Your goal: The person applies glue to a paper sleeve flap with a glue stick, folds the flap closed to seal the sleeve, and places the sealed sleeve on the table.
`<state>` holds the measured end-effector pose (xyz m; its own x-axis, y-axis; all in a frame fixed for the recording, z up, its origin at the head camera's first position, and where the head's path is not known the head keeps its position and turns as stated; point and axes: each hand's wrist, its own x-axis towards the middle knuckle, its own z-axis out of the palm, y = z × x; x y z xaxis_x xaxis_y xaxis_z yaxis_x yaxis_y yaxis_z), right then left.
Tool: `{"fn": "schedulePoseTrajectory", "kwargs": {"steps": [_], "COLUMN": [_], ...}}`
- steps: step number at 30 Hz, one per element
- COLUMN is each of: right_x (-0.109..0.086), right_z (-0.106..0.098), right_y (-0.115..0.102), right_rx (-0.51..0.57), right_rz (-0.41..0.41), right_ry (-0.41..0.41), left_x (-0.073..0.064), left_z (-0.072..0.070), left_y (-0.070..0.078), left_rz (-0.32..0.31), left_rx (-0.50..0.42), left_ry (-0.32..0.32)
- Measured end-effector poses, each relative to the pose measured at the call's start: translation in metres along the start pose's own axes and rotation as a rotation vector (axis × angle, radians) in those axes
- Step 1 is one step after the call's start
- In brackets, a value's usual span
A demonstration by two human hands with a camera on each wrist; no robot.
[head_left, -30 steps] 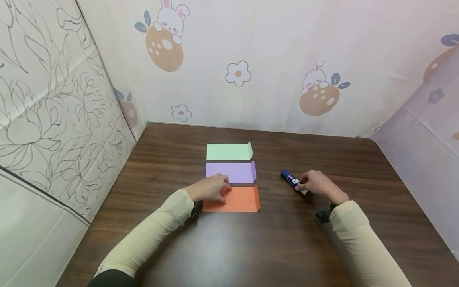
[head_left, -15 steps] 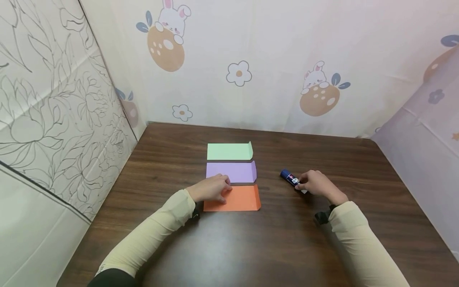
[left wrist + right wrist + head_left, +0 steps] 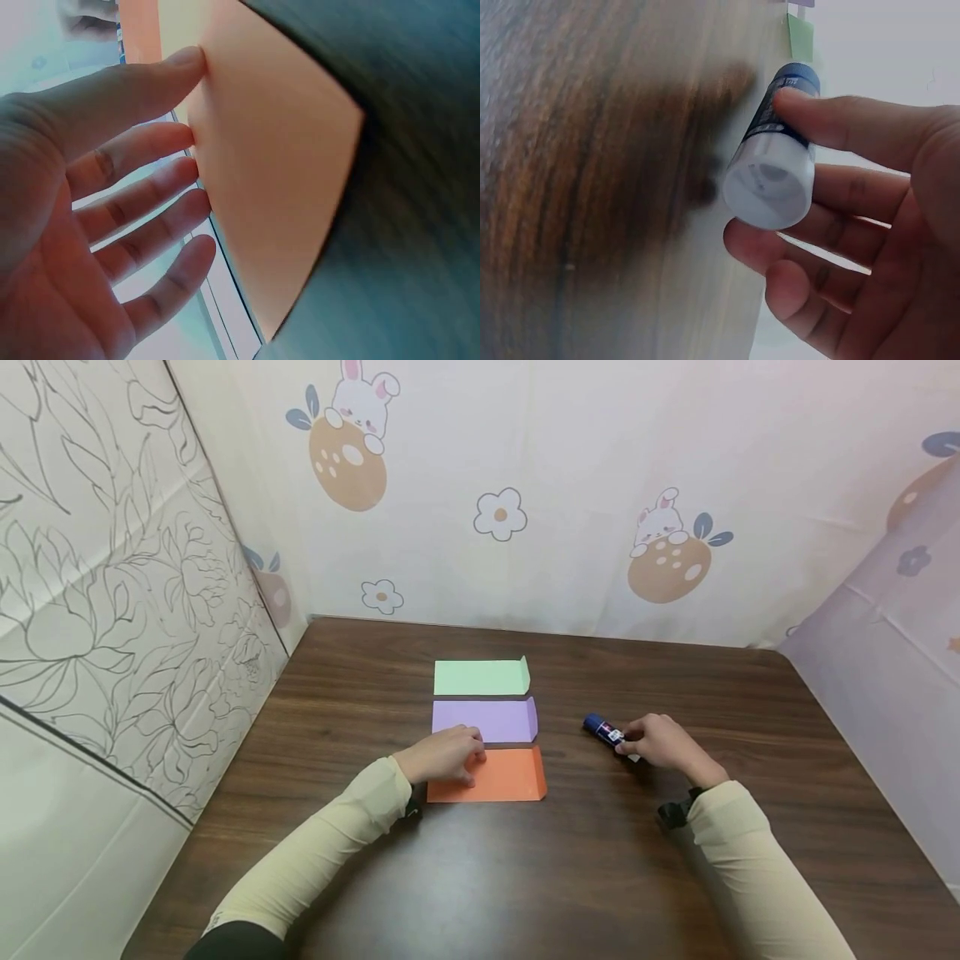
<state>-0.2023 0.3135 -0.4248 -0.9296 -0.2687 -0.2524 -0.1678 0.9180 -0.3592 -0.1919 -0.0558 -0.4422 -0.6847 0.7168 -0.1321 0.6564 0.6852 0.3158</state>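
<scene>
Resting its fingertips on the orange paper, the left hand has its fingers apart and nothing pinched in them. That paper lies on the brown table, nearest to the person, with the purple paper just past it and the green paper farthest away. Each one has a flap at its right end that seems to tip up a bit. The right hand pinches a blue and white tube between its thumb and fingers, to the right of the papers and well apart from them. The blue end points away from the person and toward the papers. I cannot tell if the tube touches the table.

To hold the orange paper well, it should help to press softly with the fingertips flat, so it does not slide or crumple, and to leave the flap alone, since a fold like that could bend the wrong way. For the tube, a snug but not hard squeeze looks best, as a round thing could roll off if let go.

The tube has a dark label with a small white patch and some reddish marks. It seems to have letters, but they are too tiny and blurry to read. I see no writing on the three papers
</scene>
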Motion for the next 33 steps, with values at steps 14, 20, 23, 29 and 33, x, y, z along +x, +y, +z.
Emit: {"fn": "schedulePoseTrajectory", "kwargs": {"steps": [14,20,23,29,33], "right_x": [0.004,0.007,0.009,0.012,0.015], "right_z": [-0.002,-0.003,-0.004,-0.009,-0.011], "right_y": [-0.006,-0.011,-0.014,-0.021,-0.027], "right_rx": [0.050,0.075,0.076,0.098,0.109], "right_rz": [-0.037,-0.043,-0.046,-0.040,-0.051], "right_ry": [0.051,0.084,0.083,0.073,0.088], "left_x": [0.001,0.001,0.000,0.000,0.001], "left_z": [0.001,0.001,0.001,0.002,0.003], "left_y": [0.002,0.001,0.001,0.002,0.002], "left_rz": [-0.002,-0.022,-0.032,-0.032,-0.029], "left_rx": [0.010,0.006,0.008,0.004,0.007], "left_ry": [0.010,0.008,-0.002,0.005,0.011]}}
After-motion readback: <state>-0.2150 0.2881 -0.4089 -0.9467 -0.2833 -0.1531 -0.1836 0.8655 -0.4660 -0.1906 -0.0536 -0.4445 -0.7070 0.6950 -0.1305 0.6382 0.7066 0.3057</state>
